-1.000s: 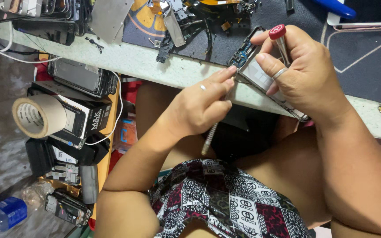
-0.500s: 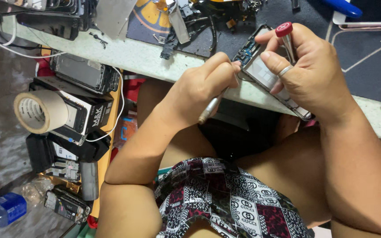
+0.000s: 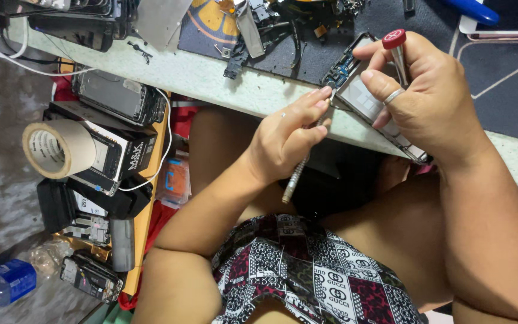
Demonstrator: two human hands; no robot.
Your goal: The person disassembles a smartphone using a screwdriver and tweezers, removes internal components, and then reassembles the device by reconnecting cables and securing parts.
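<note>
Tweezers in, phone frame open at the desk edge.

From the head camera: your left hand (image 3: 283, 135) pinches metal tweezers (image 3: 300, 168), tips at the top of the opened phone (image 3: 364, 99). Your right hand (image 3: 427, 99) grips that phone over the desk (image 3: 211, 75) and pins a red-capped screwdriver (image 3: 395, 48). This looks like picking at a small part; the tips need steadying. Left: a tape roll (image 3: 58, 149), a black-and-white box (image 3: 121, 153), a blue-labelled bottle (image 3: 7, 282).

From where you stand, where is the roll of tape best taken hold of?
Grip the tape roll across its outer beige wall, coming from the left, the floor side. It lies on its side atop stacked phones, its hollow core facing left, so that wall is free; a finger through the core also works.
</note>
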